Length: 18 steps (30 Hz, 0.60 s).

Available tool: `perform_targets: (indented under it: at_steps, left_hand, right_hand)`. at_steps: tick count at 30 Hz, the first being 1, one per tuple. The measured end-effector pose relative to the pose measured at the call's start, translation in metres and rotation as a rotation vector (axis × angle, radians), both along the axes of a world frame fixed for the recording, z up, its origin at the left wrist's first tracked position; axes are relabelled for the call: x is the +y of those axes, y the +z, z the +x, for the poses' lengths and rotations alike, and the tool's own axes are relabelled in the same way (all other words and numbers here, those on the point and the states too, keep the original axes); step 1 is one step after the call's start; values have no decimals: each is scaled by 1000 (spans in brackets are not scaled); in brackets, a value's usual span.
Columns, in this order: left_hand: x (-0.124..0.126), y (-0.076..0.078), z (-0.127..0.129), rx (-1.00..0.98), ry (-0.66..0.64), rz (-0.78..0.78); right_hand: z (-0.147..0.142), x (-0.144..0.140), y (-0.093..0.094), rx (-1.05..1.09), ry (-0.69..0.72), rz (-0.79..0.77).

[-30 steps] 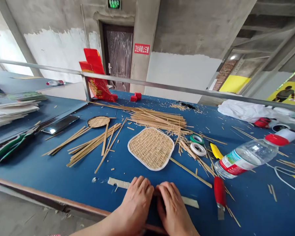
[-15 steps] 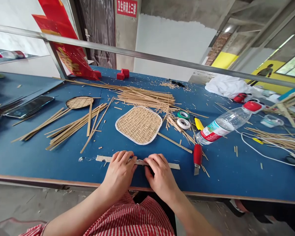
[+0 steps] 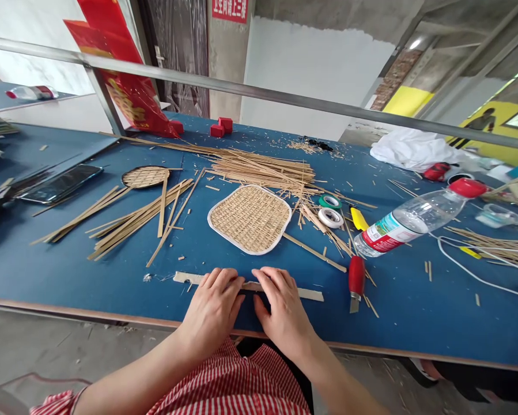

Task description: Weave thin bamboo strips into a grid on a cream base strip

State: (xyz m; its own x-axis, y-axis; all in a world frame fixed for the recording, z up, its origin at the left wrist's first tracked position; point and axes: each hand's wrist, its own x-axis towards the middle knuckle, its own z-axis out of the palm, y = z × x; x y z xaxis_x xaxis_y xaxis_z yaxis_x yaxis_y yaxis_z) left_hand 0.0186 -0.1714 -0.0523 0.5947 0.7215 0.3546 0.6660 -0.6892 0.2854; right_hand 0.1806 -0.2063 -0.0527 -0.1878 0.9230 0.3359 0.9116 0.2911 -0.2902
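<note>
A long flat bamboo strip (image 3: pixel 310 294) lies across the blue table (image 3: pixel 414 311) near its front edge. My left hand (image 3: pixel 213 308) and my right hand (image 3: pixel 282 308) rest side by side on the strip's middle, fingers curled over it and pressing it down. Just beyond the hands lies a woven bamboo fan panel with a white rim (image 3: pixel 250 218). A red-handled knife (image 3: pixel 356 278) lies to the right of my right hand, apart from it.
Loose bamboo strips (image 3: pixel 133 219) lie left, a bundle (image 3: pixel 267 170) behind the panel. Tape rolls (image 3: pixel 330 217), a plastic bottle (image 3: pixel 414 222), a small round woven piece (image 3: pixel 145 177), a phone (image 3: pixel 60 183), white cloth (image 3: pixel 409 153) and white cord (image 3: pixel 475 274) lie around. A metal rail (image 3: pixel 284 98) crosses above.
The view tipped down from the far wall toward the table edge and my lap. Both hands stayed on the strip, shifting only slightly.
</note>
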Motion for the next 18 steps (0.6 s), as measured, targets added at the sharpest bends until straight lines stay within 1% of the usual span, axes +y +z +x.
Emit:
perform_targets:
  at_steps: [2, 5, 8, 11, 18]
  left_hand:
    - [3, 0, -4, -29, 41, 50]
    - [10, 2, -13, -2, 87, 91]
    - [15, 4, -21, 44, 59, 70]
    - [15, 5, -24, 54, 36, 29]
    - [13, 3, -21, 74, 60, -10]
  right_hand:
    - [-5, 2, 1, 18, 14, -50]
    - [-11, 4, 1, 26, -19, -78]
    - [-15, 5, 1, 21, -55, -74]
    - [-16, 7, 0, 14, -56, -64]
    - [-17, 3, -1, -15, -60, -1]
